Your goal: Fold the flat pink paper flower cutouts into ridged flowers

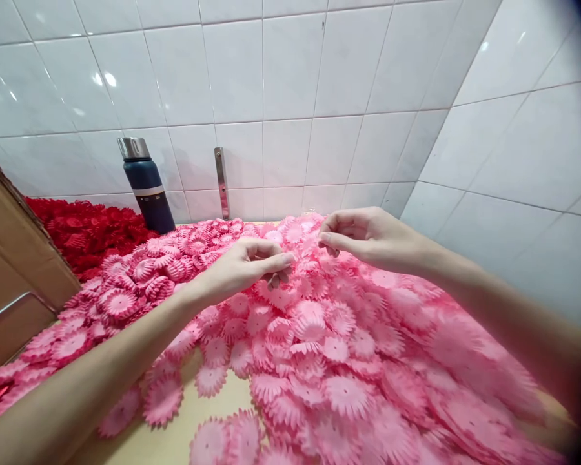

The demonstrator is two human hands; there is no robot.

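Note:
Many pink scalloped flower-shaped pieces lie heaped over a pale yellow table. Above the middle of the heap is my left hand, its fingers curled and thumb pressed toward the index finger; whatever it may hold is too small to make out. To its right and slightly higher, my right hand is also curled, with thumb and fingertips together over the pink pieces. Anything between those fingertips cannot be made out. The two hands are apart, fingertips facing each other.
A dark blue bottle with a silver cap stands by the tiled wall. Left of it lies a pile of red pieces. A cardboard box stands at the left edge. A metal strip leans against the wall.

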